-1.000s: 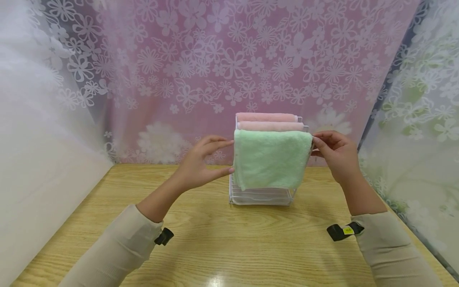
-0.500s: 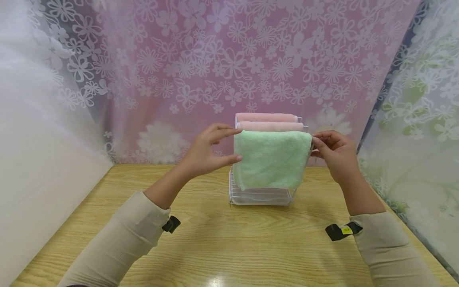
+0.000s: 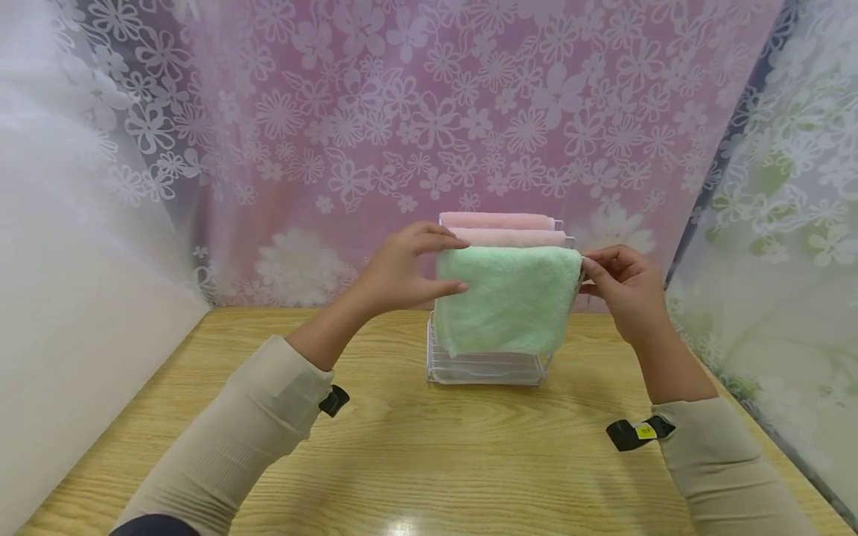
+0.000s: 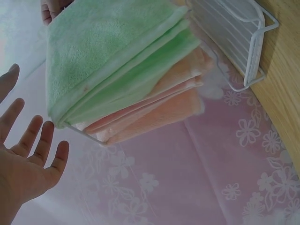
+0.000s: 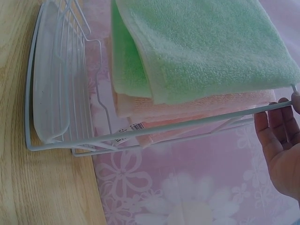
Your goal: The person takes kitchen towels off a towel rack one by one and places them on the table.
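A folded light-green towel point(image 3: 509, 298) hangs over the front bar of a white wire rack point(image 3: 431, 357). Two pink towels hang behind it, the rear one point(image 3: 496, 220) a deeper pink than the nearer one point(image 3: 509, 237). My right hand point(image 3: 630, 294) pinches the rack's right side wire point(image 5: 187, 124) near its top, beside the green towel's corner. With fingers and thumb spread apart, my left hand point(image 3: 405, 269) overlaps the green towel's upper left corner in the head view. The left wrist view has this hand point(image 4: 30, 161) beside the towel, its palm holding nothing.
The rack stands on a wood-grain table point(image 3: 402, 461), with a white drip tray point(image 5: 49, 84) in its base. A pink flowered curtain point(image 3: 375, 149) hangs behind, and pale sheets point(image 3: 80, 260) close in both sides. A tag with a barcode point(image 5: 129, 131) shows beneath the pink towels.
My left hand has moved right and up along the green towel's left edge, its fingertips now overlapping the upper corner. My right hand keeps its pinch on the rack, and the towels hang as before.
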Demonstrator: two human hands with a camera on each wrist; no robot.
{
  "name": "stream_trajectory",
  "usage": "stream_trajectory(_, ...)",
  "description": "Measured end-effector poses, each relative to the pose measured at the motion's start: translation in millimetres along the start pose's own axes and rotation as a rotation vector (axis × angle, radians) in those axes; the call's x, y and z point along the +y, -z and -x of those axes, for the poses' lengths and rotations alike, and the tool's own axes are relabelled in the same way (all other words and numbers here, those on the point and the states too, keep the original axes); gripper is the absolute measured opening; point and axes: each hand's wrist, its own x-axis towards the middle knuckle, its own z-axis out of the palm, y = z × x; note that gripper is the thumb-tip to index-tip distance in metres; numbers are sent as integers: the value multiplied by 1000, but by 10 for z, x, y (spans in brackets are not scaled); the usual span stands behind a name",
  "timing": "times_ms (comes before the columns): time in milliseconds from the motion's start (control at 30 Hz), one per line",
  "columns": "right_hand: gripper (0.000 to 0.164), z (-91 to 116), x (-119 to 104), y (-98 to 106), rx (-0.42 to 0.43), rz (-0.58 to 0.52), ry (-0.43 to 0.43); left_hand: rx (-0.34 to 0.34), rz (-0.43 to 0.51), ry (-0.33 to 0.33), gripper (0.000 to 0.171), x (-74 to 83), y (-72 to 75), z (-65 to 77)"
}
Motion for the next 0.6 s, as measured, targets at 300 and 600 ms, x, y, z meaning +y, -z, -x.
stream_trajectory(300, 11, 0, 34, 3, -2, -17, 21, -86, -79, 4, 47, 57, -15, -157)
stream_trajectory(600, 12, -2, 47, -10, 22, -23, 29, -167, -124, 23, 48, 131, -56, -307)
